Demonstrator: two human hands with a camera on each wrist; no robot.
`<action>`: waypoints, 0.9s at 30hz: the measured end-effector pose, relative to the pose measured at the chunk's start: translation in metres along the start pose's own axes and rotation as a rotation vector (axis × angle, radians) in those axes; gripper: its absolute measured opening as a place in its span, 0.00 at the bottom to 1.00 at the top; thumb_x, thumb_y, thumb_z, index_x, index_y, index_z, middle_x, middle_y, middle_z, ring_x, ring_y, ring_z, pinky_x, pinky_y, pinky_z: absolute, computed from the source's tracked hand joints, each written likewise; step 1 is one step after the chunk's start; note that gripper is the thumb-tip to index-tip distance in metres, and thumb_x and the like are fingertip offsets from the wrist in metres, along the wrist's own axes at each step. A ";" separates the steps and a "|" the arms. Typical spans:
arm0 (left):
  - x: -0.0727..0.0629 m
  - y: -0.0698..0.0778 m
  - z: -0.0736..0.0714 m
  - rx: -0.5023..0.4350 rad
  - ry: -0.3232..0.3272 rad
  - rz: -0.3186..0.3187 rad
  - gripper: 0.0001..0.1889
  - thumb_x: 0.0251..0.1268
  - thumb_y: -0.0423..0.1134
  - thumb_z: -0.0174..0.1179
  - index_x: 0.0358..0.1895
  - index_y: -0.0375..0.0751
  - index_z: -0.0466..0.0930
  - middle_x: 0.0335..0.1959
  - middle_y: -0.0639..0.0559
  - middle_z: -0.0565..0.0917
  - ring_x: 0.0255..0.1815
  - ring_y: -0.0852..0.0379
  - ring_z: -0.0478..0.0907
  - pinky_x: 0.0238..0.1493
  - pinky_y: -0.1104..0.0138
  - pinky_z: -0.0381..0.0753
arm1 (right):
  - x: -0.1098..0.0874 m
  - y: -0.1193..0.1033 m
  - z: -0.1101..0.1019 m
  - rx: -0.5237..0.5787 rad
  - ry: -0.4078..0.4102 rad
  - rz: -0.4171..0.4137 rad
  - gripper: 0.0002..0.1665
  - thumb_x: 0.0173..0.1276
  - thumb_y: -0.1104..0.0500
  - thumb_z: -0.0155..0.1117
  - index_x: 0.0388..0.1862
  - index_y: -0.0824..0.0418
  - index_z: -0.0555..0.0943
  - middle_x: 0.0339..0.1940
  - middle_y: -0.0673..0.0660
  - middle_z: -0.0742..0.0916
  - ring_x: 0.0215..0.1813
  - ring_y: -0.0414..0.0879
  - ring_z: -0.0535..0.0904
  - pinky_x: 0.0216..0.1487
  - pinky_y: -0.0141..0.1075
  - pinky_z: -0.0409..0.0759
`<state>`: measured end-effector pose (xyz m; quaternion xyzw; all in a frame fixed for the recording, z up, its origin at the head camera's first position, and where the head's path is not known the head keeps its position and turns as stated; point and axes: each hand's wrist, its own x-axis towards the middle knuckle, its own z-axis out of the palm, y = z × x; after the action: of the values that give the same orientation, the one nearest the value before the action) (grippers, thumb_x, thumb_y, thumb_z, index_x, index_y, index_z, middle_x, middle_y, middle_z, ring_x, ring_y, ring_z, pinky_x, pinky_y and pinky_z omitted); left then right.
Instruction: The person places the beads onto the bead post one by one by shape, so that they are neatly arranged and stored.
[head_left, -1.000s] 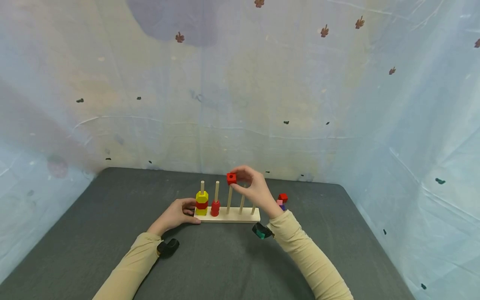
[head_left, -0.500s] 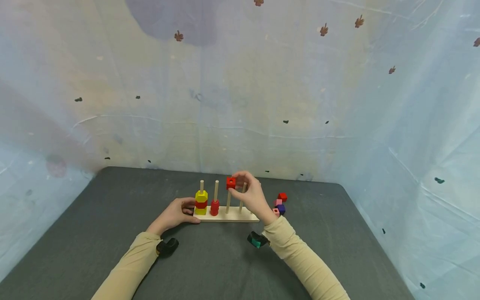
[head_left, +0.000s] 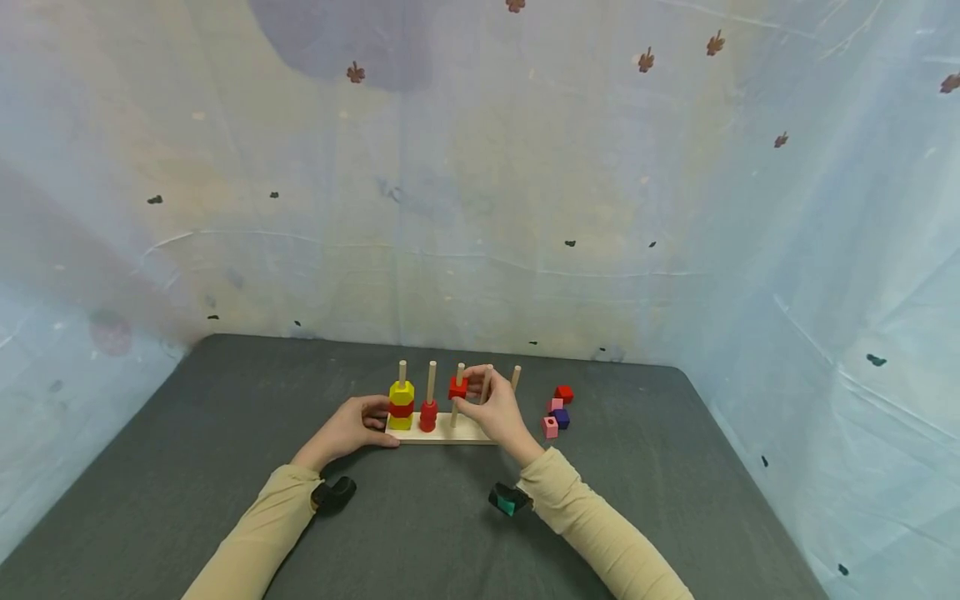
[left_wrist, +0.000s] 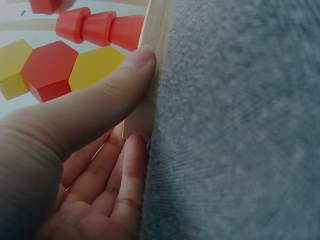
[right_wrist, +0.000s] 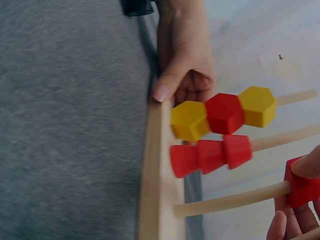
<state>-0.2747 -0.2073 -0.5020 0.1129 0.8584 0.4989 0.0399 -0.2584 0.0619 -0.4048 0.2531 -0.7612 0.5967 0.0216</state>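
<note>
A pale wooden stacking base with several upright pegs rests on the table. My left hand grips its left end, the thumb along the front edge and the fingers around the end. Yellow and red hexagonal beads fill the lower part of the leftmost peg. On the second peg sit red tapered beads. Between thumb and fingers, my right hand pinches a red cube bead. The cube is threaded on the third peg, partway down, with the peg's tip showing above it.
To the right of the base lie several loose cubes: a red cube, a purple cube and pink ones, the nearest pink cube showing its hole. Behind the dark table hangs a pale patterned sheet.
My right hand has brought the red cube down from the third peg's tip to partway along it. The loose cubes have come fully into sight. My left hand stays put.
</note>
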 end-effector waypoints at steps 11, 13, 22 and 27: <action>0.000 0.001 0.000 0.001 0.002 -0.006 0.39 0.42 0.43 0.77 0.62 0.34 0.73 0.56 0.42 0.78 0.53 0.47 0.77 0.53 0.57 0.78 | -0.007 0.027 0.008 0.007 -0.014 0.096 0.19 0.59 0.74 0.65 0.49 0.74 0.75 0.45 0.69 0.81 0.49 0.61 0.78 0.52 0.50 0.78; 0.000 0.001 0.000 0.005 0.001 -0.008 0.39 0.42 0.43 0.78 0.62 0.33 0.73 0.56 0.42 0.78 0.53 0.47 0.77 0.53 0.56 0.78 | -0.008 0.034 0.009 -0.001 -0.024 0.101 0.19 0.58 0.75 0.65 0.49 0.75 0.75 0.44 0.70 0.81 0.48 0.62 0.78 0.51 0.49 0.78; 0.000 0.001 0.000 0.006 -0.002 -0.017 0.41 0.41 0.45 0.78 0.62 0.33 0.73 0.56 0.41 0.78 0.53 0.47 0.77 0.53 0.56 0.78 | -0.008 0.074 0.012 -0.084 -0.020 0.115 0.18 0.59 0.71 0.66 0.49 0.70 0.77 0.43 0.62 0.82 0.44 0.55 0.77 0.44 0.38 0.76; 0.000 0.001 -0.001 0.010 -0.001 -0.017 0.41 0.41 0.46 0.78 0.62 0.34 0.73 0.56 0.42 0.78 0.53 0.47 0.77 0.53 0.57 0.78 | -0.008 0.078 0.013 -0.110 -0.010 0.118 0.17 0.58 0.71 0.66 0.47 0.67 0.78 0.43 0.59 0.82 0.43 0.52 0.77 0.44 0.40 0.75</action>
<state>-0.2744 -0.2078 -0.5011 0.1061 0.8618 0.4941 0.0442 -0.2799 0.0653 -0.4810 0.2093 -0.8065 0.5529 -0.0035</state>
